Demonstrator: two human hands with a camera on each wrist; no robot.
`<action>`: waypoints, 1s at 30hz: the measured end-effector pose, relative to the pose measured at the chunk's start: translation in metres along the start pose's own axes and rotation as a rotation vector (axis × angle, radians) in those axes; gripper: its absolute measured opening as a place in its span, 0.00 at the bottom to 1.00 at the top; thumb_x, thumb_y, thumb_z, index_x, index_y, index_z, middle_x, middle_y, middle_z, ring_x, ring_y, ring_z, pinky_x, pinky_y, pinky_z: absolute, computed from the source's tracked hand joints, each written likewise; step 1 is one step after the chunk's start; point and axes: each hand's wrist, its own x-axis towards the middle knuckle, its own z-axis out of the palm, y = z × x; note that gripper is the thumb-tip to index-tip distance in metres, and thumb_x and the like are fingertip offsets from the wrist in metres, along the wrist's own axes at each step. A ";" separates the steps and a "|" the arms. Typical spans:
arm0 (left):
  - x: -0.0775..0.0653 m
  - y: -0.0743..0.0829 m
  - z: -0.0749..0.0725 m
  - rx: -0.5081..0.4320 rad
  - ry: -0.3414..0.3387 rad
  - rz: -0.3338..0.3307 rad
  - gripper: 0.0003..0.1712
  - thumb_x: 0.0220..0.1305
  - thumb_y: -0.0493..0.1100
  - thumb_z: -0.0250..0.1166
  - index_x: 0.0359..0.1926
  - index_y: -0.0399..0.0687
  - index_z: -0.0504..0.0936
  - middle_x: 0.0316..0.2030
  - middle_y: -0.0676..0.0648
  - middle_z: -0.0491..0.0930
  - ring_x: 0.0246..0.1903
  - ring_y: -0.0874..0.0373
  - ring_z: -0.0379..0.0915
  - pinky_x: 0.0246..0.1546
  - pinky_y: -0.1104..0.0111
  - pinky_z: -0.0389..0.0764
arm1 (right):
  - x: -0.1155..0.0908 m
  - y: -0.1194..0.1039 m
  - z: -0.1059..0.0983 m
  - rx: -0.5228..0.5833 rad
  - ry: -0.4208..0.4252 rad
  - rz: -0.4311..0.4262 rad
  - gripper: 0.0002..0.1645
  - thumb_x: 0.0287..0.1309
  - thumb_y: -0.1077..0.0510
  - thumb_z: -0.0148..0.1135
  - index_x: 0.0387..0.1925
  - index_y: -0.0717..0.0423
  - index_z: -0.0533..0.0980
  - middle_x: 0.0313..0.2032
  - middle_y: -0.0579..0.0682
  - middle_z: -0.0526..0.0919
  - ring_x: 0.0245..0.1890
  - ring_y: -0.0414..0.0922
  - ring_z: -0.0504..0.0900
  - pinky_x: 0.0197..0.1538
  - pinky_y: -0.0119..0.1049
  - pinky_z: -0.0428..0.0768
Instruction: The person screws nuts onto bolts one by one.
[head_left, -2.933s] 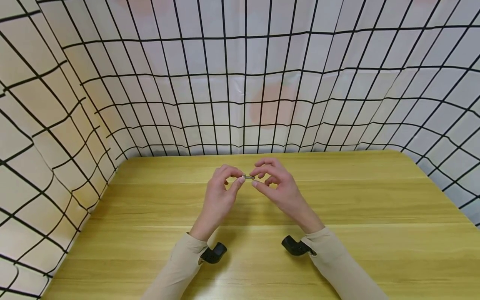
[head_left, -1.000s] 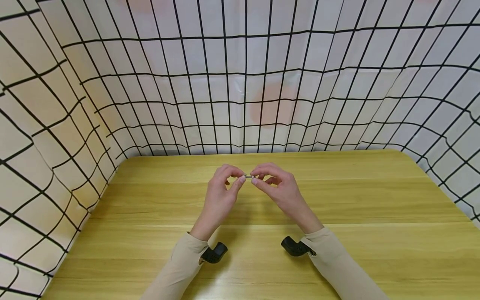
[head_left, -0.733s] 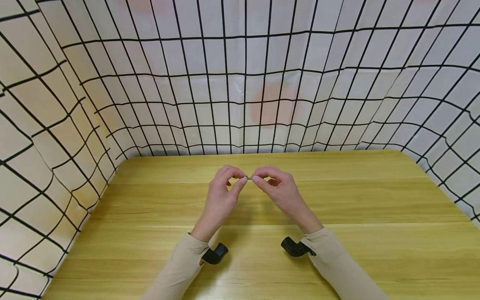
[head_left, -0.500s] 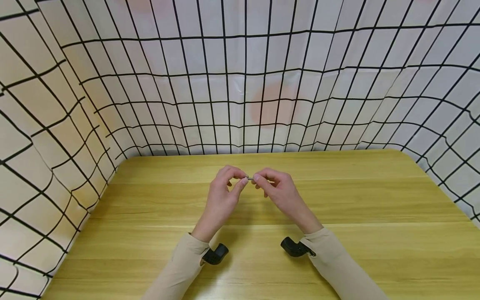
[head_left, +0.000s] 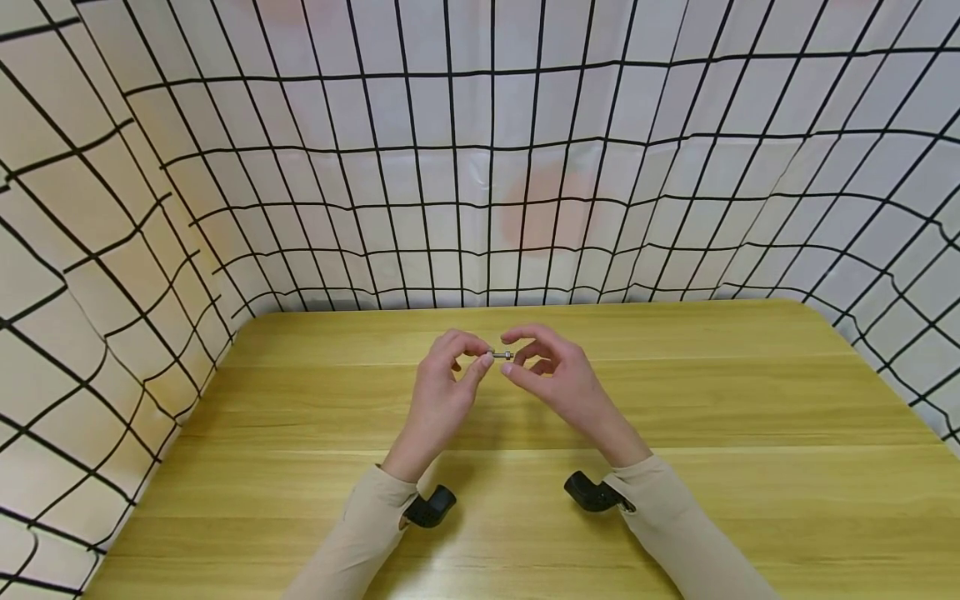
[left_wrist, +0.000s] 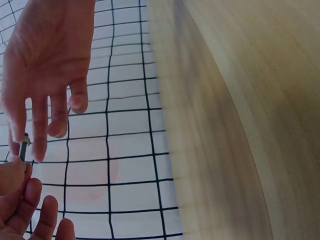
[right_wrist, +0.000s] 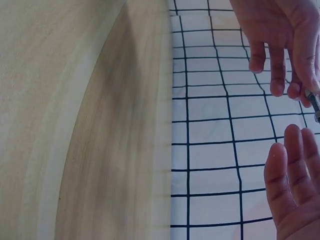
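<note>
In the head view a small metal bolt [head_left: 498, 355] lies level between the two hands, above the table. My left hand [head_left: 442, 379] pinches its left end between thumb and index finger, hiding that end. A nut [head_left: 507, 356] sits around the bolt near its right end. My right hand [head_left: 558, 367] is beside that end, thumb and index finger spread apart with the nut between them, gripping nothing. The left wrist view has the bolt [left_wrist: 23, 150] standing up from the left fingertips, the right hand [left_wrist: 50, 55] above it. In the right wrist view, the right hand's fingers [right_wrist: 295, 170] are extended.
A wood-grain table [head_left: 337, 417] spreads beneath both forearms. White sheeting with a black grid [head_left: 480, 175] rises behind it and along both sides. A black wrist camera mount [head_left: 431, 506] sticks out from the left sleeve, and another mount [head_left: 590, 492] from the right one.
Half a second ago my right thumb and index finger pinched the bolt's right end; now they have parted and the nut shows. My left hand keeps its pinch, nearly still.
</note>
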 end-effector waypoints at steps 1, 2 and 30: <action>0.000 0.000 0.000 0.000 -0.002 0.001 0.02 0.67 0.38 0.64 0.38 0.45 0.82 0.38 0.54 0.77 0.43 0.60 0.68 0.41 0.51 0.69 | 0.000 0.000 0.000 -0.009 0.005 -0.009 0.19 0.61 0.58 0.68 0.53 0.45 0.77 0.50 0.43 0.79 0.41 0.45 0.79 0.42 0.41 0.78; 0.000 0.000 0.000 -0.001 -0.002 0.002 0.02 0.67 0.38 0.64 0.38 0.45 0.82 0.38 0.54 0.77 0.43 0.60 0.68 0.41 0.51 0.69 | 0.000 0.000 0.000 -0.016 0.010 -0.018 0.19 0.61 0.59 0.68 0.53 0.45 0.77 0.50 0.42 0.78 0.40 0.45 0.79 0.42 0.40 0.77; 0.000 0.001 0.002 -0.043 -0.002 0.025 0.02 0.66 0.36 0.66 0.37 0.46 0.83 0.38 0.55 0.77 0.44 0.51 0.71 0.41 0.51 0.69 | -0.004 -0.027 0.002 0.054 0.032 0.026 0.06 0.68 0.64 0.58 0.42 0.63 0.79 0.37 0.55 0.81 0.35 0.49 0.75 0.36 0.43 0.78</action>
